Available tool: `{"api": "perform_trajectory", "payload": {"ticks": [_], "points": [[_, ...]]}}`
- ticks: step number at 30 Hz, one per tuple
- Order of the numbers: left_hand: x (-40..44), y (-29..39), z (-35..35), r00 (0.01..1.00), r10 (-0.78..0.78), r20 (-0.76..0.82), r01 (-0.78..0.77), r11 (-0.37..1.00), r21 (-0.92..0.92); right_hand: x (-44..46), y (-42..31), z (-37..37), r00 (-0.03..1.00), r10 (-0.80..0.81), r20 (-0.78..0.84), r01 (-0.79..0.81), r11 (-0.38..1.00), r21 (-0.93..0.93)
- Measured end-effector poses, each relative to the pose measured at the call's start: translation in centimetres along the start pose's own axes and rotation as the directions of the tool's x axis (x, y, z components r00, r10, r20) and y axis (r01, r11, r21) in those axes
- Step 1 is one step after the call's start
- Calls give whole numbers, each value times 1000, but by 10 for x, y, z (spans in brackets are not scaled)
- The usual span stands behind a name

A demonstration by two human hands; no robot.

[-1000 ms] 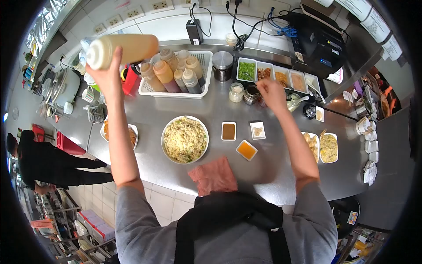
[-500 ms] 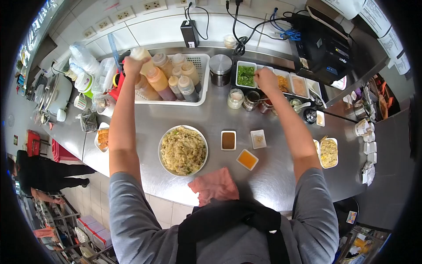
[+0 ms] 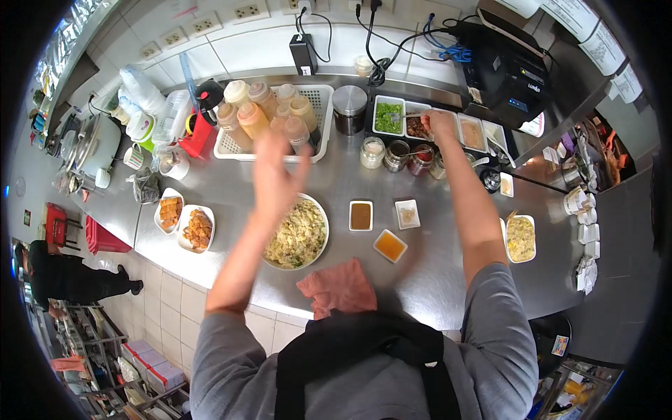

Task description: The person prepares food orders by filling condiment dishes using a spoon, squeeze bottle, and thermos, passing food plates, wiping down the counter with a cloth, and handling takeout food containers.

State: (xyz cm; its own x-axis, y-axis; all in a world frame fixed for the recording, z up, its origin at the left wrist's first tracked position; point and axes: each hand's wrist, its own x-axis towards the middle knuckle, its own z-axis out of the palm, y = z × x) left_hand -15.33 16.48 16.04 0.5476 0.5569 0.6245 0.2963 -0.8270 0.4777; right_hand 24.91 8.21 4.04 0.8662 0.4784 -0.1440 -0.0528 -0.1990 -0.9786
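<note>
The left hand (image 3: pixel 278 168), blurred, its fingers spread wide, appears between the squeeze bottles (image 3: pixel 253 119) and a round bowl (image 3: pixel 327 234) of rice (image 3: pixel 299 234), while the right hand (image 3: pixel 440 124), fingers bunched, their hold indeterminable, lies just beside the browned bits (image 3: pixel 414 128).

Wht. tiled wall (image 3: pixel 259 52) facing me, w/ elec. outlets (image 3: pixel 206 24); s/s counter (image 3: pixel 343 178), shiny; lt. floor tiles (image 3: pixel 171 297); metal rack (image 3: pixel 92 323); dk. grey side wall (image 3: pixel 623 280).
</note>
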Motion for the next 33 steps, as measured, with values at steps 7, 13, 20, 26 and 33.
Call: {"api": "perform_trajectory", "payload": {"ticks": [7,13,20,26,33], "points": [[-142,90,48,946,43,321,38,970,-241,-27,-24,-26,973,214,81,-229,915,332],[-207,90,59,869,-51,491,175,962,-210,-115,-48,-79,977,53,208,-139,895,425],[-228,89,46,881,-121,458,182,979,-90,-257,6,-126,985,30,169,-50,993,112],[-241,83,41,893,-163,419,207,977,-59,-348,61,-113,811,-505,294,584,729,-357],[-246,88,33,906,-169,389,216,973,-81,-348,37,-110,638,-670,379,763,482,-431]]}}
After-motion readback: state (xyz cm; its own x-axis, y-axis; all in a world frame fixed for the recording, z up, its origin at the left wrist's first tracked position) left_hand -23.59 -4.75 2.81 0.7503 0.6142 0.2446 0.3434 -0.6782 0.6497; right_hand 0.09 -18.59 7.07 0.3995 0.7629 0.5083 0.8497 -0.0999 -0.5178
